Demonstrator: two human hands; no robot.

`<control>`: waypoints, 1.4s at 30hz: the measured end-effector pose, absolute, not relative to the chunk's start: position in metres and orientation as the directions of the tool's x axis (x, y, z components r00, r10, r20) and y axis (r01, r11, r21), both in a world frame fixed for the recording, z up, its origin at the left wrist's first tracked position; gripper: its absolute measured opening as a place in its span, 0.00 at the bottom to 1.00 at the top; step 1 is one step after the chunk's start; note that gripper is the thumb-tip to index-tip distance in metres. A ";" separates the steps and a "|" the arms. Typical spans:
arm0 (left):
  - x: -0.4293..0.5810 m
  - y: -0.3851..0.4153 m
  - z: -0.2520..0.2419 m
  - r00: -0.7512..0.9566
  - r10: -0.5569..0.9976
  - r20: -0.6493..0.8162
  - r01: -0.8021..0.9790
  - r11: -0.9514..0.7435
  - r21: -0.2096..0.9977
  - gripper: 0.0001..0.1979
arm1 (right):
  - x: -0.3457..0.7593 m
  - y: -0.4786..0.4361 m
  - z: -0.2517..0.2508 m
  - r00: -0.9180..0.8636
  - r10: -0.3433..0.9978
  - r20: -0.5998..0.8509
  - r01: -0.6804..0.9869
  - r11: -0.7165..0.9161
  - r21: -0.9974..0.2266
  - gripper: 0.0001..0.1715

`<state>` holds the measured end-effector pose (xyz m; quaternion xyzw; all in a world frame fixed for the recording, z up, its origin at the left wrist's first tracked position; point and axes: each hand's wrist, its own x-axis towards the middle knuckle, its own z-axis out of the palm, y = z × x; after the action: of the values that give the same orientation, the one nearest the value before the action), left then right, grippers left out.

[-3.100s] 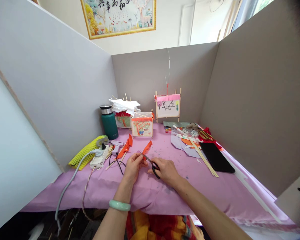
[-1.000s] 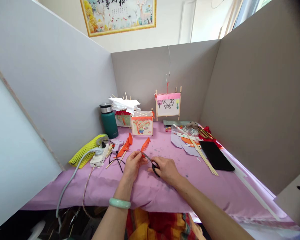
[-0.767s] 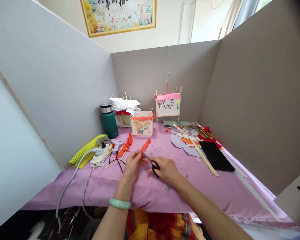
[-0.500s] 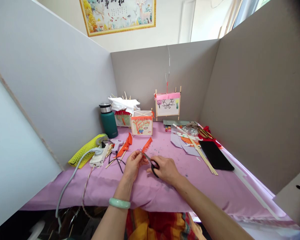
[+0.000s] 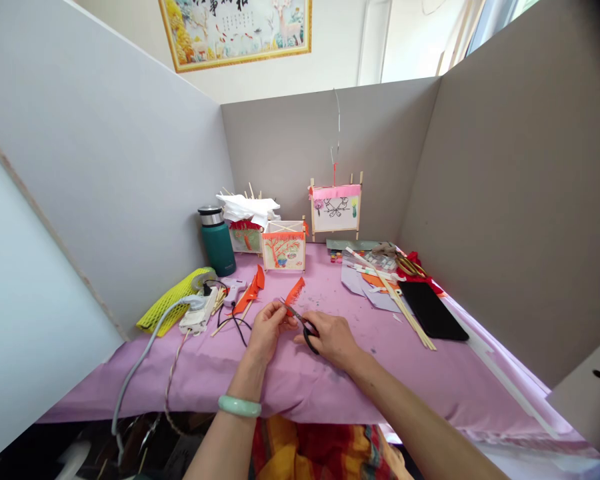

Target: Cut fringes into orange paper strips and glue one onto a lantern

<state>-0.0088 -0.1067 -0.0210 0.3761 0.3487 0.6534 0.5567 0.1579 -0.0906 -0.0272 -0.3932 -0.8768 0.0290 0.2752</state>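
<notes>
Between thumb and fingers, my left hand [image 5: 269, 328] pinches the lower end of a fringed orange paper strip [image 5: 295, 292]. Black-handled scissors [image 5: 309, 333] are gripped in my right hand [image 5: 333, 339], their blades at the strip beside my left fingertips. The strip sticks up and away past the blades, with fine cuts along one edge. Beyond my hands stands a small stick-framed lantern [image 5: 284, 252] with drawn paper sides and orange fringe on top. More orange paper [image 5: 250, 293] lies left of my hands.
At left are a green bottle [image 5: 219, 248], a power strip [image 5: 198, 317], a glue gun [image 5: 234, 291] and yellow netting [image 5: 173, 307]. A pink-topped lantern [image 5: 336, 210] hangs from a wire at the back. Wooden sticks [image 5: 405, 310] and a black tablet-like slab [image 5: 431, 312] lie right; grey panels [image 5: 505, 167] enclose the table.
Hardly anything differs. The scissors and my right hand have shifted very slightly at the strip; my left hand keeps its pinch.
</notes>
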 end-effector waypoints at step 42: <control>-0.009 -0.107 -0.019 -0.181 0.979 0.090 -0.519 -0.173 0.837 0.18 | 0.156 -0.092 -0.026 -0.520 0.728 0.446 0.688 0.667 -0.286 0.25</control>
<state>-0.0090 -0.1071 -0.0188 0.3363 0.3420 0.6880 0.5445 0.1563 -0.0922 -0.0256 -0.4066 -0.8711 0.0365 0.2729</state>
